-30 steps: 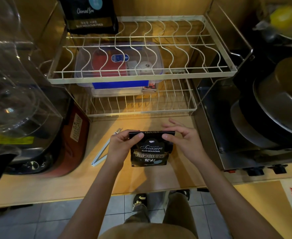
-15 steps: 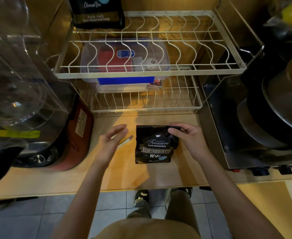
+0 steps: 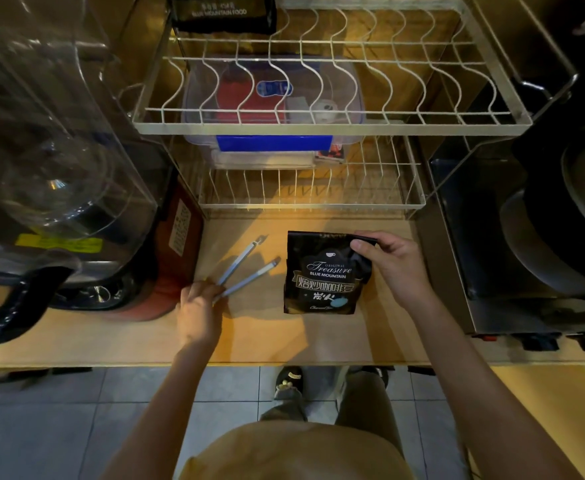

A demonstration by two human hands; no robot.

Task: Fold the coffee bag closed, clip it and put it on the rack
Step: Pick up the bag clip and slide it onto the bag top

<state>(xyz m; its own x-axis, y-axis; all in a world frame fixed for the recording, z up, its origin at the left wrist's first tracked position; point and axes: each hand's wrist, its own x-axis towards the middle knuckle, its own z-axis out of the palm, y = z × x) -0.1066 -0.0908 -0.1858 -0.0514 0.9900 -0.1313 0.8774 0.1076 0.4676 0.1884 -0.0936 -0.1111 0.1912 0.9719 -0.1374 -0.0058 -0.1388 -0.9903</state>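
Observation:
A black coffee bag (image 3: 322,275) lies flat on the wooden counter (image 3: 267,337), its top edge folded over. My right hand (image 3: 393,268) pinches the bag's folded upper right corner. To the left, a long pale blue bag clip (image 3: 246,270) lies spread open in a V. My left hand (image 3: 199,308) grips the clip at its hinge end, near the counter's left side. The white wire rack (image 3: 318,124) stands behind, its upper shelf directly above the bag's far side.
A second black coffee bag (image 3: 223,12) stands on the rack's upper shelf at back left. A clear box with a blue latch (image 3: 273,142) sits on the lower shelf. A glass-jug appliance (image 3: 52,202) crowds the left; a metal cooker with pans (image 3: 543,237) the right.
My left hand let go of the bag, moved left and took hold of the clip. My right hand keeps the folded top pressed; the bag now lies flat on the counter.

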